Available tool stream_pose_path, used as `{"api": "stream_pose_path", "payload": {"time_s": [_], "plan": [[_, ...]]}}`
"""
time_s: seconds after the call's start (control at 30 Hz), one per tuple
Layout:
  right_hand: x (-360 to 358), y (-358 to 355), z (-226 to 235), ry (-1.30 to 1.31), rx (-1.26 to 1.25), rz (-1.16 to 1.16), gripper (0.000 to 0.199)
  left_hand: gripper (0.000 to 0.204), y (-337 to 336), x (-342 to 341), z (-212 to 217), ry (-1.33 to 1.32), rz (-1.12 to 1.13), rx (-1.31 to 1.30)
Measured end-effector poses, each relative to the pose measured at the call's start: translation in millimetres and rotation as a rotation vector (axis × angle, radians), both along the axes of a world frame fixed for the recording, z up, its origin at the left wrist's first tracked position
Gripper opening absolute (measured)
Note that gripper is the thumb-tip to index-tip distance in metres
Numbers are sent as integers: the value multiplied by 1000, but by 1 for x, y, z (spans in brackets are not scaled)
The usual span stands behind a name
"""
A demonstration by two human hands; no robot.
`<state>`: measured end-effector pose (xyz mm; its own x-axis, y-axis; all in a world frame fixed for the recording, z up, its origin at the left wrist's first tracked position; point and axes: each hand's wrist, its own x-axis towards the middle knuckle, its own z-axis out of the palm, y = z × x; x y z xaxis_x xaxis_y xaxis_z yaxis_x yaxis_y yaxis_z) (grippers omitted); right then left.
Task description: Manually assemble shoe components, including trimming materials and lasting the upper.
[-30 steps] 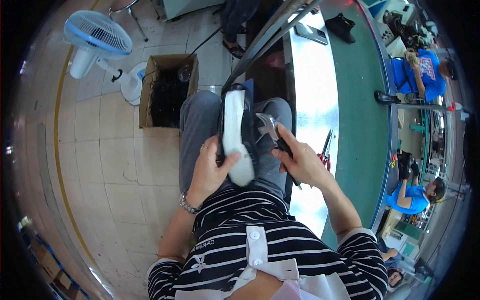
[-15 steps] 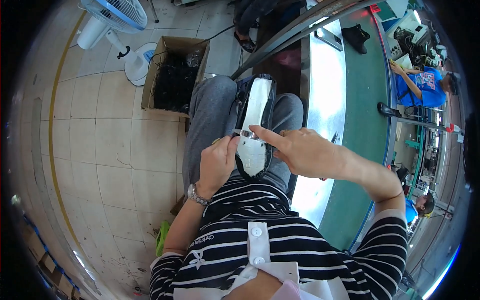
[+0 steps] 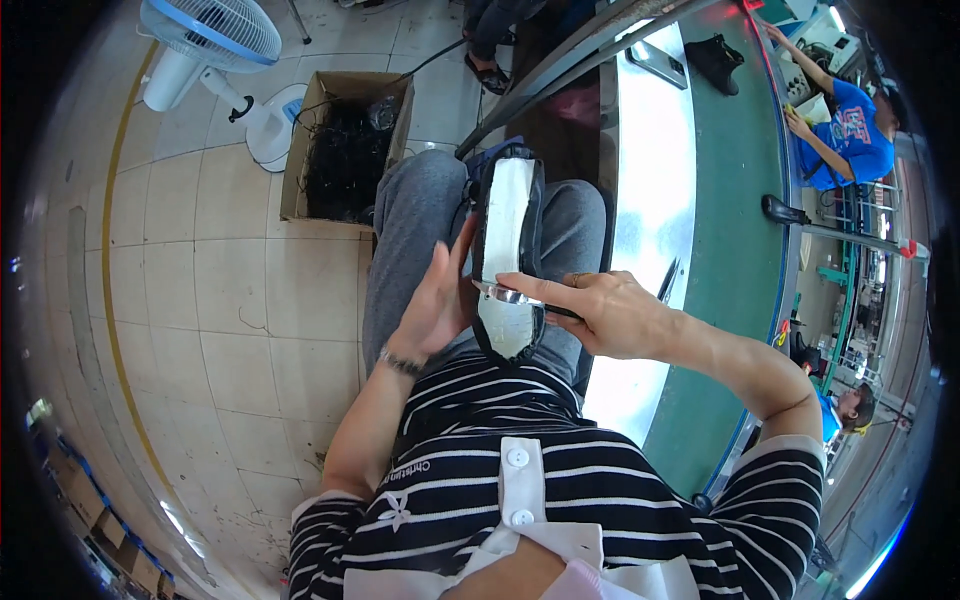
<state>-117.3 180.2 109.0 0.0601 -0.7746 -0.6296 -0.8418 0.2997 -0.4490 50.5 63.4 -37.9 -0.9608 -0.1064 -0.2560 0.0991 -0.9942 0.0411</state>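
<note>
Across my thighs lies a black shoe [image 3: 513,225], bottom side up, with a long white inner sole surface facing me. My right hand [image 3: 607,312] comes from the right and grips a knife-like tool [image 3: 507,294] with a shiny metal blade and a dark handle. Its index finger stretches along the blade, which lies across the white surface near the end closest to me. My left hand [image 3: 437,300] is held along the shoe's left side, palm toward it, fingers straight and holding nothing. Some of its fingertips are hidden by the shoe's edge.
A cardboard box [image 3: 345,150] of dark scraps stands on the floor, with a fan [image 3: 215,60] behind it. To my right run a metal bench [image 3: 655,170] carrying a phone [image 3: 657,66], and a green belt [image 3: 725,170] with a black shoe [image 3: 714,64]. People work beyond the belt.
My left hand has gone from curled fingers at the shoe's edge to an opened palm beside it. The blade has shifted slightly toward me. Beyond the belt, a person's arm now reaches out.
</note>
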Motion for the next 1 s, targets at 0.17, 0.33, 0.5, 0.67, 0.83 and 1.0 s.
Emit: {"api": "stream_pose_path", "payload": {"time_s": [0.17, 0.33, 0.5, 0.67, 0.83, 1.0], "plan": [[-1, 14, -10, -3, -92, -16, 70, 77, 7, -29, -11, -141, -86, -155], [-7, 7, 4, -40, -65, -26, 70, 81, 9, -37, 7, -163, 34, -413], [-11, -49, 66, 164, -82, 223, 68, 82, 1, -29, 3, -176, 22, -470], [-40, -71, 22, 290, -426, 228, 67, 79, -5, -34, 9, -146, -38, -547], [-36, -83, 29, 514, -113, 286, 66, 78, -19, -27, 15, -182, -70, -586], [-44, -50, -11, 437, -244, 219, 65, 86, -20, -29, 11, -169, -163, -545]]}}
